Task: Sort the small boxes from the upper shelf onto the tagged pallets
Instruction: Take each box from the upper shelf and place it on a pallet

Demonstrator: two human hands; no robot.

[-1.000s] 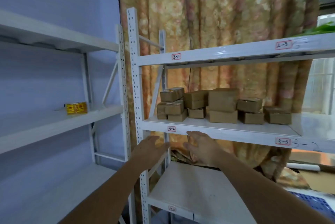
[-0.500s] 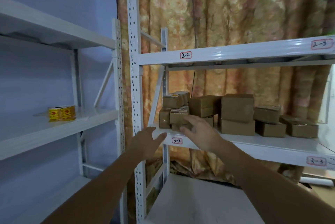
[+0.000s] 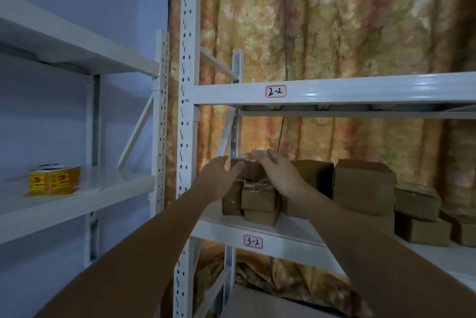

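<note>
The top small box (image 3: 248, 169) sits on the leftmost stack above the 3-2 tag (image 3: 253, 241). Your left hand (image 3: 215, 179) and right hand (image 3: 279, 173) flank it, fingers extended against its sides, touching but not curled round it.

**Both hands reach the top box**

A second ago the hands hover below the shelf edge tagged 3-2; now both are up at the stack of boxes. The left hand (image 3: 219, 178) lies against the left side of the top box (image 3: 248, 169), and the right hand (image 3: 280, 176) covers its right side, fingers extended. The head has moved closer, so the shelf (image 3: 283, 238) looms larger.
</note>
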